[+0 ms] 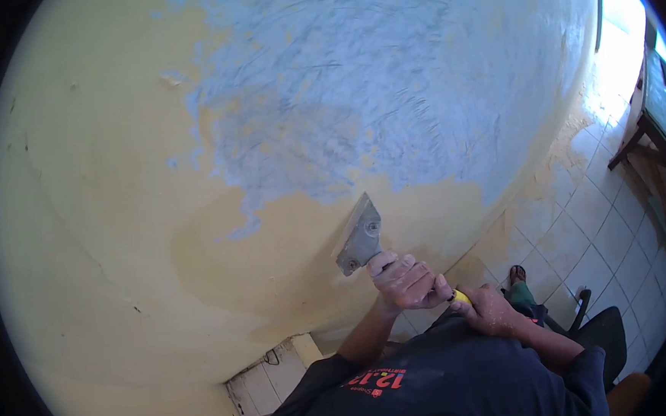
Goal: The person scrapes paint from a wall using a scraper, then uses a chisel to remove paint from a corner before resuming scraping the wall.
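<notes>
My left hand [408, 281] is closed around the neck of a long-handled wall scraper, close behind its head. The grey scraper head [360, 235] has two round screws and a wide, pale blade edge against or very near the wall [274, 250]; contact cannot be made out. My right hand [493, 310] grips the yellow handle end [459, 298] near my body. White dust coats my fingers. Above the blade, yellow paint gives way to a large, ragged blue-grey patch [305, 118].
Scraped flakes and dust lie on the tiled floor [616, 221] along the wall's foot. A wooden bench or table [658, 104] stands at the right. Behind my right arm is a dark chair [604, 336]. A tiled ledge [264, 384] juts out at lower left.
</notes>
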A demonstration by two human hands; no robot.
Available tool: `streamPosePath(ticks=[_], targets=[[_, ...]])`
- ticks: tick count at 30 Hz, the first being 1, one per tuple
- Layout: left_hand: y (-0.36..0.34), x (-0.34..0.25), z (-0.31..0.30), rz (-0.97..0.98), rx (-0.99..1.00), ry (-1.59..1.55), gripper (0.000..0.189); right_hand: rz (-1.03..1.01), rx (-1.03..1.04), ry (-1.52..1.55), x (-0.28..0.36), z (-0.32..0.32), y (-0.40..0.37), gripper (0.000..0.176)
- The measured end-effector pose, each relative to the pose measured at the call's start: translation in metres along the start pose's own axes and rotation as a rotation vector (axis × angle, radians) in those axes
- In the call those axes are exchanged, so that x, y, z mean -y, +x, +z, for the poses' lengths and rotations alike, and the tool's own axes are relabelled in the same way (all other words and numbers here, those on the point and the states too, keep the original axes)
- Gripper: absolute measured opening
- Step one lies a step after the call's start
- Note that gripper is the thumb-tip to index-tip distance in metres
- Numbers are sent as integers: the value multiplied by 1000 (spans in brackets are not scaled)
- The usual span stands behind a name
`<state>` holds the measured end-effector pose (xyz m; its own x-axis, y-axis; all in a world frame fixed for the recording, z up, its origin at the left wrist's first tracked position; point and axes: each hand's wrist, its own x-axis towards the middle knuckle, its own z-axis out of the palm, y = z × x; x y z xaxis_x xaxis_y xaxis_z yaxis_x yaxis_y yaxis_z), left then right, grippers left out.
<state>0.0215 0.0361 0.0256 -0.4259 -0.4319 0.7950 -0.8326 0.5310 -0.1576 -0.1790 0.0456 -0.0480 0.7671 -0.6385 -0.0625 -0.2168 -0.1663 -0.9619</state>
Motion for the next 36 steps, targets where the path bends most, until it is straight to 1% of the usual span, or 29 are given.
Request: streamPosePath(ticks=[1, 4, 7, 8, 10, 13, 16, 17, 19, 21, 22, 24, 26, 28, 29, 30, 31, 34, 36], targets=[[-4, -1, 1, -53, 20, 12, 32, 11, -8, 11, 0, 1, 0, 42], [-4, 1, 3, -37, 23, -12, 32, 45, 32, -2, -1, 1, 3, 42], [1, 10, 0, -10, 12, -4, 32, 1, 21, 47, -8, 10, 10, 43], [1, 11, -2, -14, 11, 2, 32, 31, 50, 64, -7, 12, 12, 43], [2, 14, -5, -11, 40, -34, 32, 57, 90, 70, 1, 10, 15, 42], [10, 14, -10, -19, 19, -17, 30, 47, 129, 115, 16, 4, 19, 41], [16, 16, -13, 1, 0, -4, 29, 19, 98, 135, 21, 5, 18, 40], [22, 18, -16, 0, 2, -4, 29, 16, 95, 130, 30, 2, 20, 39], [39, 26, -28, 15, -69, 5, 29, 16, 92, 129, 50, -5, 25, 38], [56, 34, -38, 52, -78, 47, 29, -35, 84, 129, 67, -14, 30, 37], [61, 34, -40, 93, -87, 87, 29, -38, 79, 130, 66, -13, 27, 37], [55, 29, -35, 99, -118, 74, 29, -20, 25, 136, 63, -12, 26, 38], [43, 20, -23, 115, -157, 53, 30, -65, -31, 110, 39, -3, 14, 40], [23, 1, -13, 36, -42, -23, 30, -98, -74, 84, 17, 3, -1, 41], [18, -3, -8, 38, -43, -28, 30, -33, -45, 81, 8, 4, -8, 43], [13, -7, -4, -8, -15, -32, 30, 36, -12, 80, 4, 6, -12, 45], [9, -9, -1, -55, 13, -36, 31, 44, -11, 82, 3, 6, -10, 45], [7, -1, -4, -45, 73, -29, 29, 109, 22, 19, 8, 6, -5, 47], [4, 4, -4, -34, 73, -36, 29, 149, 61, 87, 17, 5, 0, 47]])
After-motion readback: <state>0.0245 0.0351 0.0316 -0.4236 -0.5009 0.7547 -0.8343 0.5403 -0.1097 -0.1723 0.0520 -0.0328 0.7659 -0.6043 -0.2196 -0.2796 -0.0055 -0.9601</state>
